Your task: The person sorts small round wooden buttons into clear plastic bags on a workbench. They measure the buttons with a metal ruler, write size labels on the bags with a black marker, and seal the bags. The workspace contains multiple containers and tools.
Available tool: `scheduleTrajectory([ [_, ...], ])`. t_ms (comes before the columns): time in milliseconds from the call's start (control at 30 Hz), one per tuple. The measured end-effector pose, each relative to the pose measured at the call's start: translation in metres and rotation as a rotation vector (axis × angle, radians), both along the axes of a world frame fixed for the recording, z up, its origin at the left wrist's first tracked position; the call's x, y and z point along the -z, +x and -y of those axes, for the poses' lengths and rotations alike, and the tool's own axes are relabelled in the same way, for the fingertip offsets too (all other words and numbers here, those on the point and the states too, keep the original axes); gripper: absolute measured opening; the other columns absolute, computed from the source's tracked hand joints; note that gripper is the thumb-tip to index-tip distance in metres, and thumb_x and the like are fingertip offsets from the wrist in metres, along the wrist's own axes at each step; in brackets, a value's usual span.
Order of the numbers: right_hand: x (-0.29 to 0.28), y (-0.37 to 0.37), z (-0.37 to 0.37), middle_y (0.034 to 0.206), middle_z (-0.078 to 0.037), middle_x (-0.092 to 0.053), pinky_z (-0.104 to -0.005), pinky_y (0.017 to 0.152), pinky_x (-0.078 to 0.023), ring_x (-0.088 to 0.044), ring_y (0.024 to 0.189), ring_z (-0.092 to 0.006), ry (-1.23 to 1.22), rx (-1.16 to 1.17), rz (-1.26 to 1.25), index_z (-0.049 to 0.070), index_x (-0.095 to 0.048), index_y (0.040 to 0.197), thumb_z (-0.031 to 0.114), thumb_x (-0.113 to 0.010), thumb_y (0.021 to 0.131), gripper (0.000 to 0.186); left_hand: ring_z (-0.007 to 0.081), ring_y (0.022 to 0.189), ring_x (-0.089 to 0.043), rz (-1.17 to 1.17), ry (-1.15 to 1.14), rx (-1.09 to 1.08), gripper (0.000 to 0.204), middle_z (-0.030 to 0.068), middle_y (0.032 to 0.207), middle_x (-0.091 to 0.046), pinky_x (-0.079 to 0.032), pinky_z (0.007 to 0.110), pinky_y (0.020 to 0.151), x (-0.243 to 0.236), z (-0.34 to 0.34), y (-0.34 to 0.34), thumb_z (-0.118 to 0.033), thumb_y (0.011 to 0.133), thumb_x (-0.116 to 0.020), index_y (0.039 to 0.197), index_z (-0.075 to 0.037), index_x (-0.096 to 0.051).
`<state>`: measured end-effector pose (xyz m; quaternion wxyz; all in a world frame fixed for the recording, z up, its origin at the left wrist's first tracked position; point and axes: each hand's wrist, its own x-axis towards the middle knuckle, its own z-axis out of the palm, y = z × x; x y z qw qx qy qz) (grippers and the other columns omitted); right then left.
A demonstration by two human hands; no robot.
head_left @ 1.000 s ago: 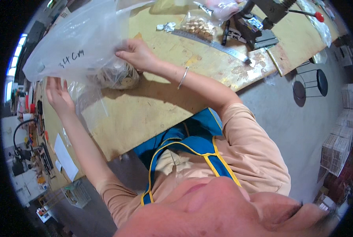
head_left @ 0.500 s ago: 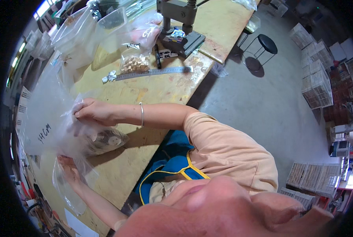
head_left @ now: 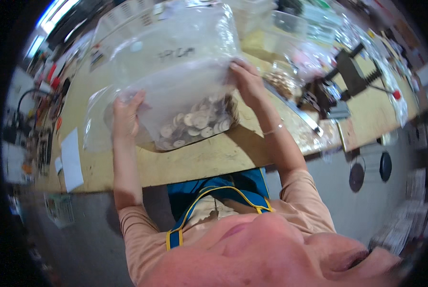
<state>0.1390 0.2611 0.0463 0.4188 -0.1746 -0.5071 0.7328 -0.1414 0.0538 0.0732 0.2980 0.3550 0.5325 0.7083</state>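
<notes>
A clear plastic bag (head_left: 185, 86) lies on the wooden workbench (head_left: 199, 165) before me, many pale round discs with small holes (head_left: 192, 123) gathered in its near end. My left hand (head_left: 127, 115) is closed on the bag's left side, thumb on top of the film. At its right side my right hand (head_left: 249, 79) pinches the edge, some fingers hidden behind the film. The far part of the plastic, marked in black handwriting, spreads away over the bench. More loose film (head_left: 96, 117) lies under and left of my left hand.
Right of the bag are a steel ruler (head_left: 295, 112), a bag of small wooden blocks (head_left: 281, 81) and a dark bench press (head_left: 350, 71). Clear plastic bins (head_left: 286, 28) stand behind. White paper (head_left: 71, 160) lies at the left; a round stool (head_left: 385, 165) stands beyond the bench's right.
The view has swung left, bringing the bag to the middle. My hands, earlier close together in bunched plastic, are now wide apart, and the film between them is spread flatter.
</notes>
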Motion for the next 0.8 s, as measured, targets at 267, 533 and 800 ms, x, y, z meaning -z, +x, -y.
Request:
scheduleTrajectory([
  [267,0.018,-0.007,0.017,0.114,-0.005,-0.068,-0.0296,0.094,-0.049,-0.062,0.103,-0.0136,0.253,0.047,0.161,0.001,-0.063,0.126,0.019,-0.064,0.1,0.031,0.0132,0.088,-0.066,0.243,-0.01,-0.07,0.025,0.0036,0.103,-0.069,-0.055,0.031,0.082,0.013,0.008,0.028,-0.014,0.094,-0.072,0.116,-0.003,-0.065],
  [533,0.057,-0.017,0.014,0.115,-0.005,-0.066,-0.0292,0.094,-0.049,-0.061,0.106,-0.0134,0.322,0.123,0.182,-0.003,-0.06,0.124,-0.004,-0.054,0.098,0.027,0.0083,0.087,-0.062,-0.083,-0.081,-0.241,0.021,0.0,0.097,-0.07,-0.05,0.026,0.079,0.072,-0.006,0.037,-0.016,0.095,-0.071,0.11,-0.001,-0.071],
  [800,0.05,-0.016,0.038,0.117,-0.006,-0.065,-0.0272,0.098,-0.045,-0.059,0.108,-0.0129,0.292,0.225,0.178,-0.004,-0.059,0.125,-0.003,-0.054,0.099,0.026,0.0083,0.074,-0.062,-0.17,-0.062,-0.25,0.02,0.002,0.085,-0.07,-0.051,0.028,0.069,0.082,-0.002,0.044,-0.018,0.093,-0.072,0.107,-0.003,-0.071],
])
